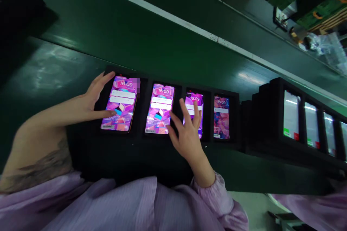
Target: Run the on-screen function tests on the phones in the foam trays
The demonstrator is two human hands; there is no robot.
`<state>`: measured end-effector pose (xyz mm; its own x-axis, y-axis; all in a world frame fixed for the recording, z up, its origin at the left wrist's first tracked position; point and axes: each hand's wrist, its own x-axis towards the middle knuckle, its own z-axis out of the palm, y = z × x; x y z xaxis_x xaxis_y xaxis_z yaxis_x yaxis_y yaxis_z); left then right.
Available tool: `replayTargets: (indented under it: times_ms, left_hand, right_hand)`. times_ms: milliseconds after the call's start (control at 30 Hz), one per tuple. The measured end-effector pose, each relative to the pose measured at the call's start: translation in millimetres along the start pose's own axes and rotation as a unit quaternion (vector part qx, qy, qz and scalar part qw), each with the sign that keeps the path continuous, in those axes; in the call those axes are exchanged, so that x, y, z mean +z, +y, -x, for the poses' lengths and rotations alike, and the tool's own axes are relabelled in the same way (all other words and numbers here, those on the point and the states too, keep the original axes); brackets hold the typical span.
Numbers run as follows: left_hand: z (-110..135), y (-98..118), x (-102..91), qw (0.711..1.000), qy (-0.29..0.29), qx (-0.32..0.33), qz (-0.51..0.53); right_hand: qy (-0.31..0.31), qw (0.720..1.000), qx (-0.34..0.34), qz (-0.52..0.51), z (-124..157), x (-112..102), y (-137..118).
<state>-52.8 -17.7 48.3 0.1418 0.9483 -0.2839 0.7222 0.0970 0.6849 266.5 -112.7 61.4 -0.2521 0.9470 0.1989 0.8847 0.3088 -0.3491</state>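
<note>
A black foam tray [208, 117] on the table holds a row of phones with lit lock screens reading 16:09. My left hand [96, 97] is open at the leftmost phone [123, 110], its fingers at the tray's upper left corner and its thumb over the screen. Spread fingers of my right hand [188, 133] reach between the second phone [159, 110] and the third phone [195, 96]; whether they touch a screen I cannot tell. That hand partly hides the third phone. At the right end, the fourth phone [221, 121] shows a darker pink wallpaper.
To the right, stacked black trays [267, 115] hold several phones with pale screens [291, 112]. A long pale strip [151, 9] crosses the green table beyond. Clear plastic bags [330, 48] and green crates [311, 12] are at upper right. Another person's purple sleeve [311, 209] shows at lower right.
</note>
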Motion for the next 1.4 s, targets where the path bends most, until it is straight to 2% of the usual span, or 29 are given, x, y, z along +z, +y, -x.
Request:
replayTargets:
  times_ms: [67, 133, 233, 333, 433, 533, 667, 767, 833, 900, 1033, 1100, 1200, 1300, 1400]
  left_hand:
    - [-2.0, 3.2, 2.2, 1.0, 0.008, -0.004, -0.016]
    - [-6.6, 7.1, 7.3, 0.999, 0.042, -0.023, 0.0]
    - [-14.8, 16.5, 17.4, 0.982, 0.147, -0.072, 0.089]
    - [-18.7, 27.1, 24.9, 0.952, 0.228, -0.106, 0.177]
    - [-17.6, 32.4, 27.0, 0.943, 0.253, -0.107, 0.189]
    - [-16.5, 32.0, 25.9, 0.938, 0.271, -0.108, 0.187]
    - [-19.3, 31.7, 26.0, 0.94, 0.275, -0.109, 0.168]
    - [-24.6, 30.1, 27.6, 0.937, 0.272, -0.132, 0.173]
    - [-29.7, 24.1, 27.3, 0.938, 0.261, -0.132, 0.189]
    - [-34.8, 14.1, 24.9, 0.949, 0.23, -0.111, 0.184]
    - [-37.2, -2.1, 16.4, 0.978, 0.165, -0.099, 0.083]
    - [-32.3, -1.3, 12.4, 0.985, 0.13, -0.11, 0.041]
    - [-21.7, 7.6, 6.6, 0.991, 0.049, -0.122, 0.035]
    - [-15.1, 14.2, -0.3, 0.992, -0.024, -0.122, 0.021]
    - [-13.0, 11.8, -7.6, 0.99, -0.088, -0.11, -0.012]
  right_hand:
    - [0.036, 0.999, 0.027, -0.007, 2.6, -14.5, 21.1]
    - [0.065, 0.998, 0.013, -0.014, 8.4, -32.1, 45.0]
    - [0.07, 0.997, -0.027, -0.019, 18.5, -48.9, 71.6]
    - [0.057, 0.998, -0.037, -0.01, 24.6, -48.1, 83.3]
    - [0.089, 0.996, 0.021, 0.021, 28.2, -46.5, 93.5]
    - [0.138, 0.987, 0.071, 0.028, 34.7, -57.4, 111.8]
    - [0.125, 0.987, 0.098, 0.003, 43.8, -72.4, 134.8]
    - [0.133, 0.981, 0.139, 0.027, 45.0, -71.1, 141.5]
    - [0.152, 0.975, 0.152, 0.053, 43.4, -67.2, 140.5]
    - [0.171, 0.975, 0.128, 0.067, 40.5, -62.5, 134.5]
    - [0.189, 0.981, -0.016, 0.029, 31.7, -50.2, 106.1]
    - [0.157, 0.984, -0.08, -0.002, 26.6, -42.2, 85.1]
    - [0.081, 0.986, -0.14, -0.037, 19.7, -29.8, 52.0]
    - [0.022, 0.984, -0.168, -0.06, 15.3, -19.3, 25.6]
    - [0.006, 0.982, -0.176, -0.069, 13.1, -12.8, 11.9]
